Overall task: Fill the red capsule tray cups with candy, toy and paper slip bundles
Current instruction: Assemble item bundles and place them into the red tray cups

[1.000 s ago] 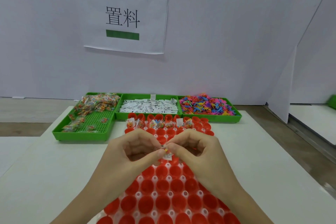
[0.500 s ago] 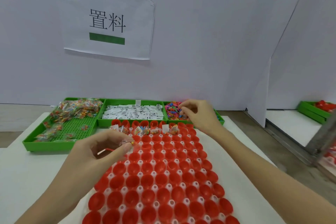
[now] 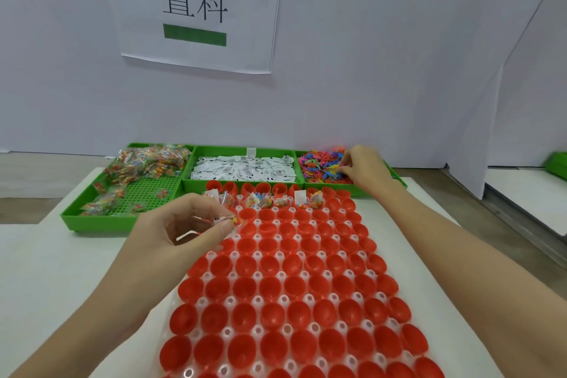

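There is only one view. The camera sits on the person's head and looks forward and down, close over the white worktop, with the white wall straight ahead.

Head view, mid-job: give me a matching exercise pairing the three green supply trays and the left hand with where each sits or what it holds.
Things:
1. Long green plastic tray of clear candy packets
2. Middle green plastic tray of white paper slips
3. Green plastic tray of small multicoloured plastic toys
4. Left hand

Places or states:
A. Far right, with the right hand reaching into it
B. Pinching a clear candy packet over the red capsule tray
C. Far left of the row
D. Between the other two trays

Pairs: 1-C, 2-D, 3-A, 4-B
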Demonstrator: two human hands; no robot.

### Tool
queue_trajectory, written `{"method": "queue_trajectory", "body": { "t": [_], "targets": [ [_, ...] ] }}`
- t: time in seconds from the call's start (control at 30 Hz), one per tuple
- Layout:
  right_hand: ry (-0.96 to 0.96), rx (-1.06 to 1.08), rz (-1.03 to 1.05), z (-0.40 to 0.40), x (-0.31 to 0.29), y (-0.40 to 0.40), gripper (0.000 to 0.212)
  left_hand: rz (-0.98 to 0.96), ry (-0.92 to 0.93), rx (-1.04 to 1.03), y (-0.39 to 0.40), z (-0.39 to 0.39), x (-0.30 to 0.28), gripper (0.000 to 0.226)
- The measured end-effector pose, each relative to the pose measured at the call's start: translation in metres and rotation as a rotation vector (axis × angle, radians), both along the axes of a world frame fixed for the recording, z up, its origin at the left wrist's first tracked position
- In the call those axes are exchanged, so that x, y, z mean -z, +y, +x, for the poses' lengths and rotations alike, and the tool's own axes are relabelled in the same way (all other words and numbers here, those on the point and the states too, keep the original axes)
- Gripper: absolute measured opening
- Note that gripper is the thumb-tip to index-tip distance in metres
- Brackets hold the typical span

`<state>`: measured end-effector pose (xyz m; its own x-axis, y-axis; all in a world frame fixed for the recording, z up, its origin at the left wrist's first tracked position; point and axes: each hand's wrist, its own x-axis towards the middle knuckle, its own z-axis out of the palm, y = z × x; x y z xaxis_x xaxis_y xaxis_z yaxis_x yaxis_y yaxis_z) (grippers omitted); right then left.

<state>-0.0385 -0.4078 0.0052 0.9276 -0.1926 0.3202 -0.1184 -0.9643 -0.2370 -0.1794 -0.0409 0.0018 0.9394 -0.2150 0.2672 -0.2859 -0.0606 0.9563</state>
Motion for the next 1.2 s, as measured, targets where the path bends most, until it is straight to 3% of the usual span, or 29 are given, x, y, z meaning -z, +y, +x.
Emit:
{"method": "queue_trajectory", "body": {
  "t": [0.3, 0.43, 0.57, 0.73, 1.0, 1.2],
  "targets": [
    [-0.043, 0.043, 0.169, -0.020, -0.003, -0.013, 0.012, 0.043, -0.014, 0.029, -0.007, -0.009, -0.002, 0.013],
    [-0.206, 0.044, 0.348, -0.041, -0.014, 0.005, 0.012, 0.033, -0.015, 0.036, -0.008, -0.011, -0.005, 0.010],
    [-0.339, -0.137, 0.660, -0.098, -0.029, 0.055, 0.009, 0.030, -0.020, 0.029, -0.008, -0.013, -0.006, 0.012],
    [-0.188, -0.416, 0.869, -0.181, -0.021, 0.111, 0.013, 0.003, -0.029, 0.054, -0.013, -0.017, -0.005, 0.011],
    [-0.118, -0.516, 0.837, -0.205, -0.009, 0.138, 0.014, 0.035, -0.057, 0.107, -0.025, -0.025, 0.000, 0.020],
    [-0.221, -0.379, 0.821, -0.208, -0.002, 0.135, 0.013, 0.006, -0.012, 0.098, -0.028, -0.027, 0.004, 0.017]
  ]
}}
